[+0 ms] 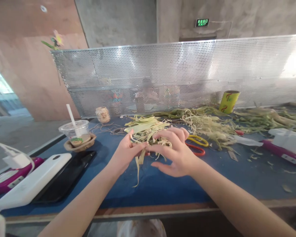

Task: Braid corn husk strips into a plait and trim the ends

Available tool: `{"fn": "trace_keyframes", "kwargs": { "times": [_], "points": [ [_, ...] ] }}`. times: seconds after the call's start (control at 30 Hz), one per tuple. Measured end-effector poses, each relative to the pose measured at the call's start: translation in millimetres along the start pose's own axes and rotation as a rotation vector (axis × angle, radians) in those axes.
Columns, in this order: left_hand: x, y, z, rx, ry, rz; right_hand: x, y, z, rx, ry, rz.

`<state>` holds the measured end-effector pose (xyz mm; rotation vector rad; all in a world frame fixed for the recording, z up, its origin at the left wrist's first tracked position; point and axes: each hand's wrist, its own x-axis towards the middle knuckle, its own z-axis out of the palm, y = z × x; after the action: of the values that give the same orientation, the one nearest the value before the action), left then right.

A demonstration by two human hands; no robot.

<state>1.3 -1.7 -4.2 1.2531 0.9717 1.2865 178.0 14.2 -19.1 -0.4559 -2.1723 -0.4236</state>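
A bundle of pale green, dried leaf strips [148, 126] sits above the blue tabletop, with thin strands hanging from its underside. My left hand [128, 148] is closed round its left side, thumb across the front. From the right, my right hand [176, 149] reaches over the bundle. Its fingers are curved and touch the strips near the left fingertips, while its thumb stands apart below. Just behind my right hand lie a yellow loop [199, 141] and a red loop [196, 149] that look like scissor handles; the rest of them is hidden.
Loose dried leaves [207, 126] spread along the back right, near a yellow tube [229, 102]. A perforated metal screen [148, 75] closes off the back. At left are a plastic cup [75, 128], a white phone-shaped slab [36, 179], a black one [64, 177] and a purple power strip [5, 177].
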Motion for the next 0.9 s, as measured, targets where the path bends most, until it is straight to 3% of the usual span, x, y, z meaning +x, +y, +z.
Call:
{"fn": "trace_keyframes", "kwargs": {
  "times": [0.1,0.27,0.47,0.67,0.8,0.9],
  "points": [
    [1,-5,2.4,-0.019,0.054,0.038,-4,-6,13,-0.185,0.015,-0.115],
    [1,-9,2.9,-0.054,0.092,0.095,-3,-11,27,-0.102,0.178,0.028],
    [1,-6,1.4,-0.039,0.120,0.163,3,-3,20,0.297,0.222,0.246],
    [-2,-6,-1.5,0.139,0.119,0.229,3,2,27,0.681,0.263,0.611],
    [-5,-6,-0.1,0.211,0.094,0.251,5,3,31,0.997,0.179,0.859],
    [-4,-6,0.8,0.188,0.090,0.223,4,2,31,1.103,0.109,0.909]
  ]
}}
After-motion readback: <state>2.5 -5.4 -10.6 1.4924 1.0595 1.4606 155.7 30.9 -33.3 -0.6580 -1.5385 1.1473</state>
